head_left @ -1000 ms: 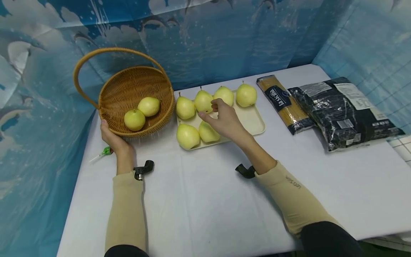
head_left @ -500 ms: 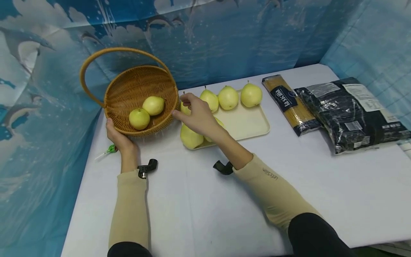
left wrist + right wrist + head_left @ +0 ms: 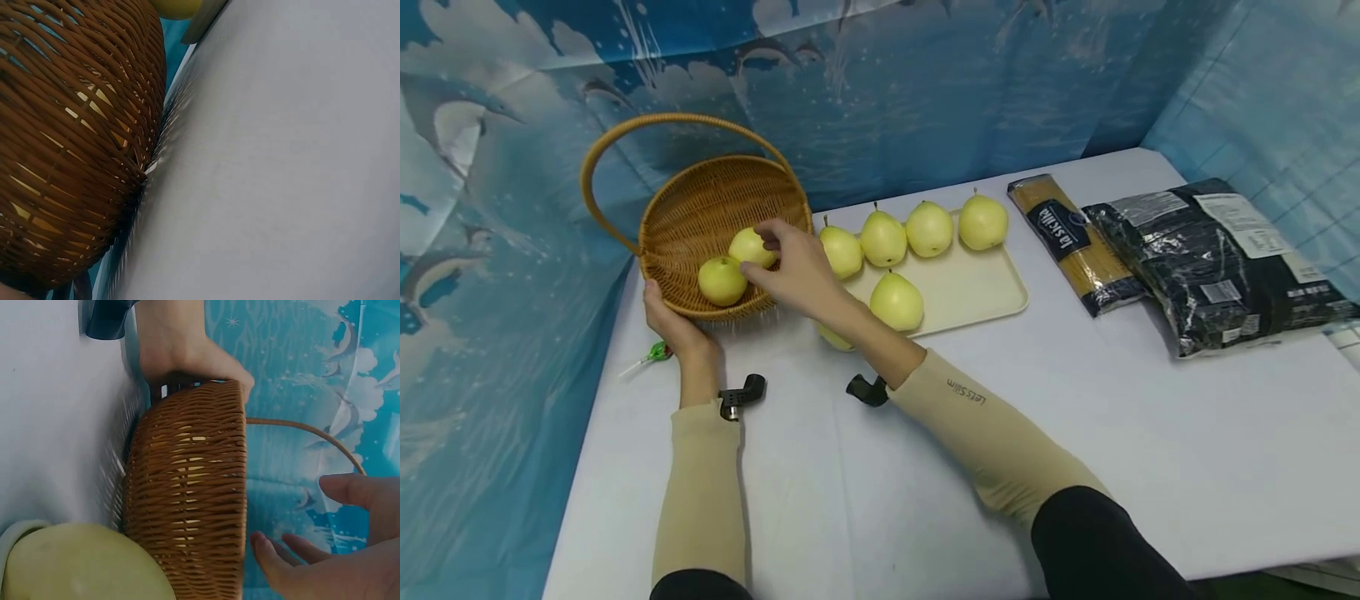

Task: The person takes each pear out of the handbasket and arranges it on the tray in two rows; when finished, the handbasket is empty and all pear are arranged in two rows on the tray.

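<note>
A round wicker basket (image 3: 700,196) with an arched handle tilts toward me at the back left, two yellow-green pears (image 3: 722,281) inside. My left hand (image 3: 679,327) grips its near left side, thumb at the rim, as the right wrist view shows; the other fingers are mostly hidden under the weave (image 3: 81,144). My right hand (image 3: 797,271) reaches over the basket's right rim, close to the pears in this view. Its thumb and fingers (image 3: 347,487) stand apart with nothing between them. More pears (image 3: 883,239) lie on a cream tray (image 3: 977,287) right of the basket.
A spaghetti packet (image 3: 1075,246) lies right of the tray, with a black plastic package (image 3: 1210,262) beside it. A green-wrapped lollipop (image 3: 657,352) is left of my left wrist. A blue dolphin-print curtain (image 3: 925,100) hangs behind the white table (image 3: 790,500).
My right hand has moved left, empty, from above the tray to the basket's right rim, uncovering pears on the tray. My left hand keeps its hold on the basket.
</note>
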`<act>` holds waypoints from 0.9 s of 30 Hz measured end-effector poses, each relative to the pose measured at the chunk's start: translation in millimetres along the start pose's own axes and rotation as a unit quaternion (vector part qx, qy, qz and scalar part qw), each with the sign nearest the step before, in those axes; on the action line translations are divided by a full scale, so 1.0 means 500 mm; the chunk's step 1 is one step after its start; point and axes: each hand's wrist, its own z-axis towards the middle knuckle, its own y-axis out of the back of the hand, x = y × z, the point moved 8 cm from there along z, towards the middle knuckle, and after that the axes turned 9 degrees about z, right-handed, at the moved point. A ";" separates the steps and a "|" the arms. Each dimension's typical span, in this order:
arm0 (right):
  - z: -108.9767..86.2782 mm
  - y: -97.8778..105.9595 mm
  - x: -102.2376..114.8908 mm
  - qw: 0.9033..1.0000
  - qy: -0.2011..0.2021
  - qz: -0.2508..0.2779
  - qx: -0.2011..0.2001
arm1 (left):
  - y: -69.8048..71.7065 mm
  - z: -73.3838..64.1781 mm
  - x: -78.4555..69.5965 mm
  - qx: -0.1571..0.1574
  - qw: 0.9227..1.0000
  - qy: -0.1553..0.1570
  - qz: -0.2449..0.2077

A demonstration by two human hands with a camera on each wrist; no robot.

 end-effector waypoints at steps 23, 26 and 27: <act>0.101 -0.099 -0.056 0.941 -0.222 0.242 0.085 | -0.004 -0.003 -0.006 0.005 1.000 0.001 -0.003; 0.113 -0.108 -0.067 0.937 -0.243 0.236 0.082 | -0.005 -0.004 -0.004 0.005 1.000 -0.001 0.002; 0.117 -0.110 -0.071 0.939 -0.249 0.224 0.079 | -0.005 -0.004 -0.003 0.005 1.000 -0.003 0.005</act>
